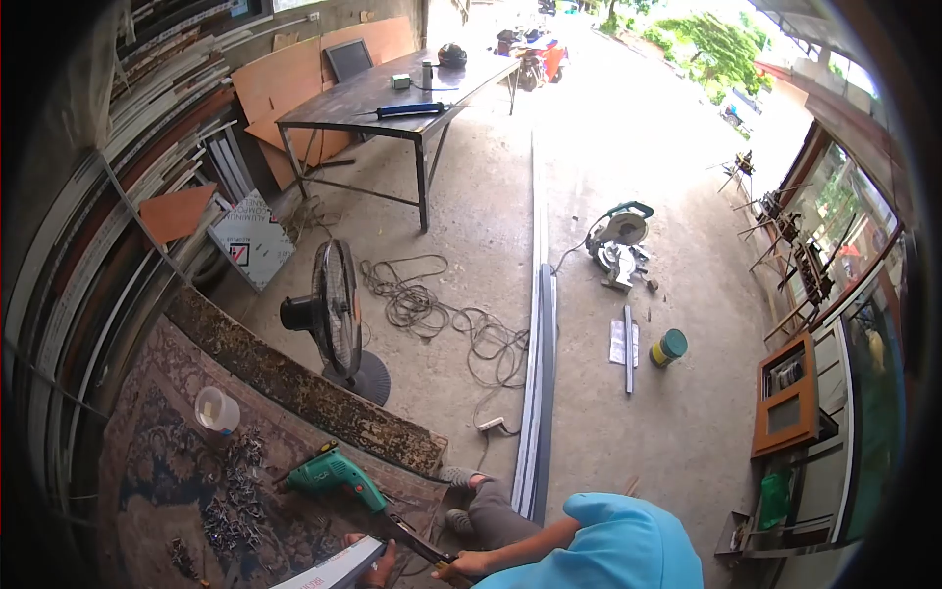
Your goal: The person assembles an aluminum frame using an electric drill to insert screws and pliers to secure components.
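At the bottom edge, my left hand [381, 567] is wrapped around a pale metal profile [329, 567] with red print on its side. My right hand [465, 565], reaching in from a blue sleeve, grips the end of a long dark tool [416, 542] whose kind I cannot make out. The tool's far end lies close by the handle of a green power drill [339, 478], which rests on the patterned rug [157, 471]. Left of the drill is a heap of small metal fasteners [235, 501], with a clear plastic tub [217, 410] behind it.
A worn beam [304, 383] borders the rug, with a standing fan [339, 314] beyond. Cable coils [422, 304] and long metal profiles [537, 393] lie on the concrete. Further right stand a mitre saw [620, 245] and a can [670, 348]. A metal table [392, 110] stands behind.
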`<state>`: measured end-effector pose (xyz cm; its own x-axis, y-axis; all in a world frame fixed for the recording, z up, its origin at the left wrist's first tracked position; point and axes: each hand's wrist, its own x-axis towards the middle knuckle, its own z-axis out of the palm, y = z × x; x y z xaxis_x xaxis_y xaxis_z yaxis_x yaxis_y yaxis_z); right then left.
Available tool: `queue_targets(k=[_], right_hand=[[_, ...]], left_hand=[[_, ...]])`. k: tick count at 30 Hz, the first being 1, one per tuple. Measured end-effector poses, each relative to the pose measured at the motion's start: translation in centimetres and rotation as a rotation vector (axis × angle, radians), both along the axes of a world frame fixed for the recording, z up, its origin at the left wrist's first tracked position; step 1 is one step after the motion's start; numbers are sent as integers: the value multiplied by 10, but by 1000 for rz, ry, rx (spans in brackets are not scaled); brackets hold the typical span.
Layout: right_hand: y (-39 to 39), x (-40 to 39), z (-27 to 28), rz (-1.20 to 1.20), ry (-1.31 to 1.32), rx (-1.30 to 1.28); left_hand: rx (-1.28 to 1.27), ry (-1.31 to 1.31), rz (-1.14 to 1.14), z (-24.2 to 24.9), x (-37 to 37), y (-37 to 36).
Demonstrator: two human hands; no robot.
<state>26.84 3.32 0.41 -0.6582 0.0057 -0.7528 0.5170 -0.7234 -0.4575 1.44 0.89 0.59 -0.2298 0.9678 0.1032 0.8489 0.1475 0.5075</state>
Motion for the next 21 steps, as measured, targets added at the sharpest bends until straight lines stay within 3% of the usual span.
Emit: queue_targets(k=[3,4,7,8,10,12,16,18,19,21], right_hand=[[18,16,54,-3,14,324],[20,23,38,-91,128,895],[114,55,21,361,266,1085],[146,51,22,458,490,1129],[147,31,9,419,474,923],[67,30,8,-90,131,363],[18,26,18,-428,129,-50],[23,31,14,-145,44,-379],[34,31,60,-145,70,-406],[33,20,70,-75,35,-262]], left_hand=[[56,-52,25,9,4,1],[89,-72,49,17,12,6],[71,-51,55,-8,-2,2],[47,-35,59,-12,-3,-4],[12,6,69,-13,-2,-8],[9,26,66,-9,-7,-2],[-25,-52,47,-20,-9,-7],[-1,-25,39,-23,-10,-6],[7,-16,36,-24,-11,-5],[11,-11,38,-22,-11,-6]])
